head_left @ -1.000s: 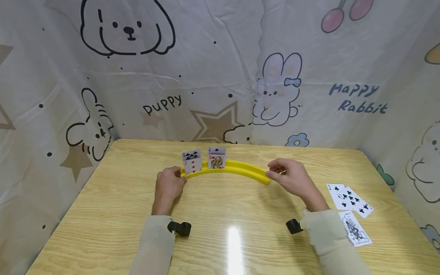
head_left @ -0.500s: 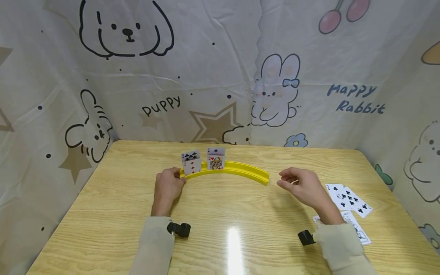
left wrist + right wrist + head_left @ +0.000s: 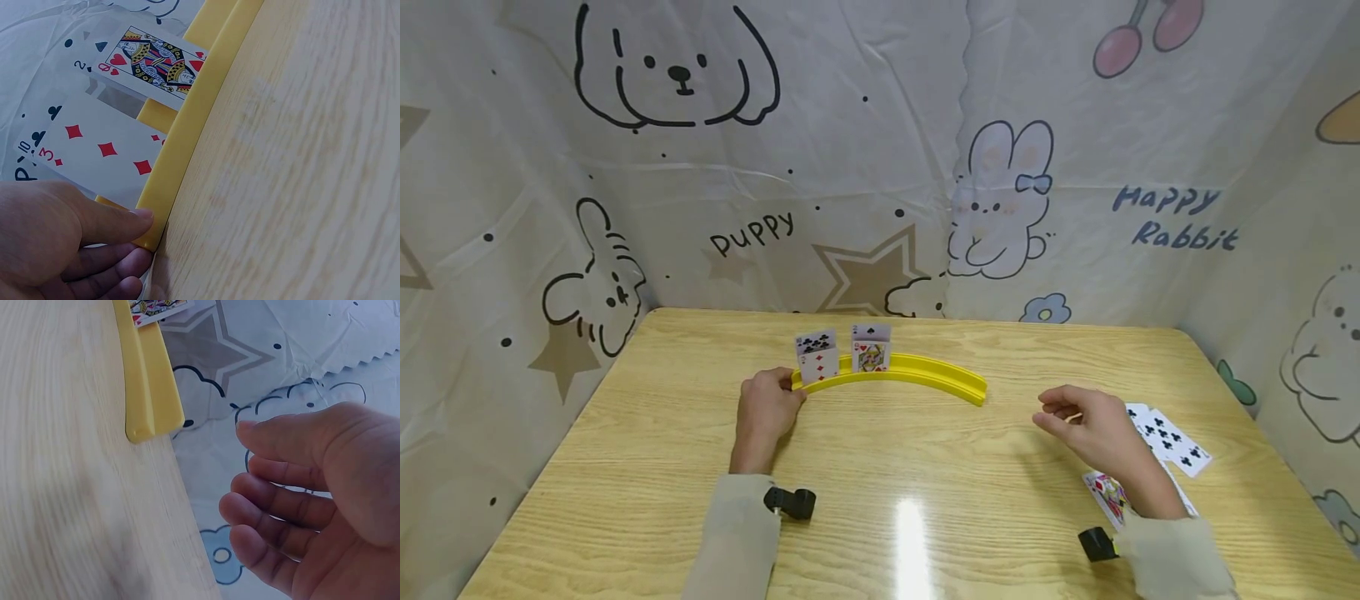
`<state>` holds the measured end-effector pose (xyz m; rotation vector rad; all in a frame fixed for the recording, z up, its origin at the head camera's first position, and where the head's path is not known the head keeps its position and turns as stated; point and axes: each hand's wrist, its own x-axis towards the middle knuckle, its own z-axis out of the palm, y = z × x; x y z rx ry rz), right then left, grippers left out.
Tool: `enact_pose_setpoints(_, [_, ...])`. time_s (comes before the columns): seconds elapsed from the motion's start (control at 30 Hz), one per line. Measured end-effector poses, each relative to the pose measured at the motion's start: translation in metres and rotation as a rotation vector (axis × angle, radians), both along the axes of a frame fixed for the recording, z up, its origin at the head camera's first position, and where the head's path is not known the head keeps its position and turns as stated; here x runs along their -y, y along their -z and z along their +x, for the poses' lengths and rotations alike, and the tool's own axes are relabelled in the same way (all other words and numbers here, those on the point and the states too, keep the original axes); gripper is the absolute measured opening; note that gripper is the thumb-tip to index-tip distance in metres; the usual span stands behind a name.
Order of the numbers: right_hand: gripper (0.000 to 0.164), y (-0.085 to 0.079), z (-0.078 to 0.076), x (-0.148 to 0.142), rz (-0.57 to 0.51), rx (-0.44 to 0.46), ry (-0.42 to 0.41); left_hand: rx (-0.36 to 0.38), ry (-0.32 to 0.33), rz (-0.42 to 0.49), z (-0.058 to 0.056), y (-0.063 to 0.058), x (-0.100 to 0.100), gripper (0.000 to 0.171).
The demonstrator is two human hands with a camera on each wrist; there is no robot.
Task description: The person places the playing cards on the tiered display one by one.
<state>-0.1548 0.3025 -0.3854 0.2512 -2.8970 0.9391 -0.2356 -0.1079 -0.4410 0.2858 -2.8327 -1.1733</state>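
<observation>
My left hand (image 3: 767,410) grips the left end of a curved yellow card holder (image 3: 931,372), thumb (image 3: 128,224) pressed on its front wall. Two pairs of playing cards stand upright in its left part. A three of diamonds (image 3: 818,367) is in front of a ten of clubs (image 3: 39,136), and a queen of hearts (image 3: 871,357) in front of a two of spades (image 3: 871,332). My right hand (image 3: 1093,427) is above the table, right of the holder, its fingers loosely bent and nothing in it.
Loose playing cards lie face up on the wooden table (image 3: 880,467) at the right: overlapping club cards (image 3: 1180,446) and a face card (image 3: 1107,493), partly covered by my right forearm. A printed cloth (image 3: 850,150) hangs behind the table's back edge.
My right hand has moved away from the holder's right end, rightward and nearer to me, and now overlaps the loose cards in view. The left hand and holder have stayed in place.
</observation>
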Motion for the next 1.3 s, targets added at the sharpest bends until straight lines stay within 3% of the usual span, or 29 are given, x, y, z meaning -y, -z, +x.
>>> enact_pose_setpoints(0.67, [0.034, 0.007, 0.027, -0.034, 0.101, 0.066, 0.036, -0.005, -0.008, 0.002, 0.001, 0.001, -0.001, 0.039])
enact_pose_setpoints(1.03, [0.036, 0.014, 0.033, -0.055, 0.155, 0.12, 0.004, -0.01, 0.016, 0.003, 0.001, -0.004, 0.001, 0.04])
enact_pose_setpoints(1.3, [0.041, 0.019, 0.037, -0.069, 0.188, 0.174, 0.027, 0.008, 0.012, -0.003, 0.001, -0.004, 0.0, 0.041])
